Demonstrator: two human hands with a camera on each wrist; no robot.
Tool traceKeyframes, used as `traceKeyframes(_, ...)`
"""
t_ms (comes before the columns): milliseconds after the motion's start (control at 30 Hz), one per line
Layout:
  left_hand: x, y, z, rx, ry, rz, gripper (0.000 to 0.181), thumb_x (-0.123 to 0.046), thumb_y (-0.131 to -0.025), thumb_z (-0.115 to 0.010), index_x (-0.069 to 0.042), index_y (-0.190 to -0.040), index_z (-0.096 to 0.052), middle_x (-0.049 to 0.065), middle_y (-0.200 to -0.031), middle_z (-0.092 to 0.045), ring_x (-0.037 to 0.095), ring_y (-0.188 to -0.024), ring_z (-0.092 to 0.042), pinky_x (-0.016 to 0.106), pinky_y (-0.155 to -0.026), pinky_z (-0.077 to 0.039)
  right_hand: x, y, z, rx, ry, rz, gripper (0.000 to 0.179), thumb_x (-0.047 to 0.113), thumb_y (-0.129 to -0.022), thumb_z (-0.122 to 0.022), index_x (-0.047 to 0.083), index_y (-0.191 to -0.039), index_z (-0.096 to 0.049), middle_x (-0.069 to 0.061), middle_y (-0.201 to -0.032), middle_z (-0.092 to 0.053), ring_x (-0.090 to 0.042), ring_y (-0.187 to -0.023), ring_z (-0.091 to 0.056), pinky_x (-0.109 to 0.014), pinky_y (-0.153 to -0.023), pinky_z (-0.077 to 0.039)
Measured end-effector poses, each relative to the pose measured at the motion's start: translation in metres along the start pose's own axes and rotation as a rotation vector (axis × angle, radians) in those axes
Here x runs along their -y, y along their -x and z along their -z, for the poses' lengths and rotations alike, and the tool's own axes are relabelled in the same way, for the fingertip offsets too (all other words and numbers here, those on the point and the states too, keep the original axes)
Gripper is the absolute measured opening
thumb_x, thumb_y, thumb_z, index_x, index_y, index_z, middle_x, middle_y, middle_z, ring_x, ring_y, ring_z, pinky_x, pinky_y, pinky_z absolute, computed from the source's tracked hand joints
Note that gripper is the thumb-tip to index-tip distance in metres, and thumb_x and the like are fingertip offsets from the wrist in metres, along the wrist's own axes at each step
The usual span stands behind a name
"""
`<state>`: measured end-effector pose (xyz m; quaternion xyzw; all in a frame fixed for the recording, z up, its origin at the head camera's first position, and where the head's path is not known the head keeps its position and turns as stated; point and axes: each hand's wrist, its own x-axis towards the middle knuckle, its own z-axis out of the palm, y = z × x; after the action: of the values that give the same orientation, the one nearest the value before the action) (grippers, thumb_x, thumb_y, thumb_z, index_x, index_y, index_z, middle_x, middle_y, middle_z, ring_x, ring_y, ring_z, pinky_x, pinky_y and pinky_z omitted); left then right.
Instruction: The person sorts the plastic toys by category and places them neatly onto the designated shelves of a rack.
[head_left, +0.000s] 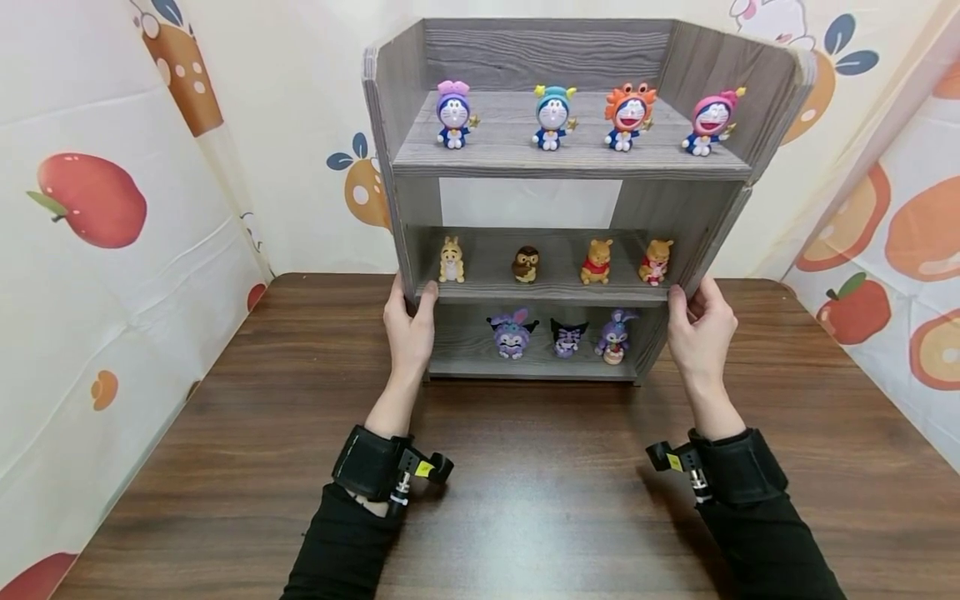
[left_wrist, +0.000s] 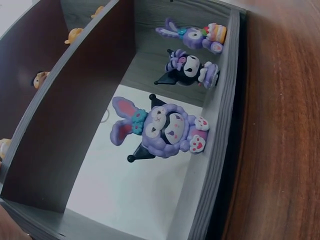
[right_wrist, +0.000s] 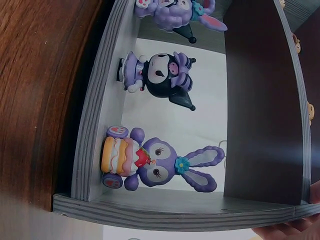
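Observation:
A grey wood-grain display shelf with three tiers stands on the table. My left hand grips its left side panel low down, thumb at the front edge, other fingers partly hidden along the outside. On the opposite panel my right hand holds on at about the same height. Several costumed figurines line the top tier. Across the middle tier stand a rabbit, an owl and two bears. The bottom tier carries a purple bunny-eared figurine, a black-hooded figurine and a purple rabbit with a cake.
The brown wooden table extends in front of the shelf and to both sides. White sheets printed with fruit hang at the left, back and right. Each wrist wears a black strap with a small camera.

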<state>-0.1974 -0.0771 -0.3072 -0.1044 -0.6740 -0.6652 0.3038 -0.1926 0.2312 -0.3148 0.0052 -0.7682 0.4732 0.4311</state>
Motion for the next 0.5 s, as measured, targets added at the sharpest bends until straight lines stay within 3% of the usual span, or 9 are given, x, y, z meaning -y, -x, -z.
traceKeyframes(167,0.014,-0.01,0.001,-0.005,-0.048,0.026,0.039,-0.003,-0.083,-0.052,0.002,-0.122,-0.048,0.017,-0.113,-0.055,0.022,-0.1,-0.051,0.034,-0.084,-0.039,0.001,-0.001,0.001,0.0,-0.008,0.005,0.024,0.009,-0.086,-0.05,-0.004,-0.105,-0.059,-0.019,-0.093,-0.064,0.005,-0.076,-0.057,-0.009,-0.061,-0.043)
traceKeyframes(300,0.008,-0.016,0.006,0.028,-0.156,0.056,0.042,-0.007,-0.081,-0.055,0.002,-0.121,-0.048,0.017,-0.107,-0.056,0.021,-0.091,-0.054,0.032,-0.074,-0.043,0.001,-0.001,0.002,0.002,-0.013,0.0,0.024,0.01,-0.086,-0.05,-0.003,-0.105,-0.06,-0.019,-0.093,-0.064,0.005,-0.077,-0.058,-0.009,-0.062,-0.043)
traceKeyframes(500,-0.01,-0.023,0.021,0.207,-0.313,0.117,0.049,-0.025,-0.084,-0.057,0.0,-0.124,-0.045,0.017,-0.107,-0.055,0.023,-0.089,-0.055,0.036,-0.071,-0.045,0.003,0.001,0.001,0.012,-0.028,-0.018,0.025,0.01,-0.087,-0.051,-0.003,-0.105,-0.06,-0.018,-0.094,-0.064,0.004,-0.077,-0.058,-0.009,-0.062,-0.044)
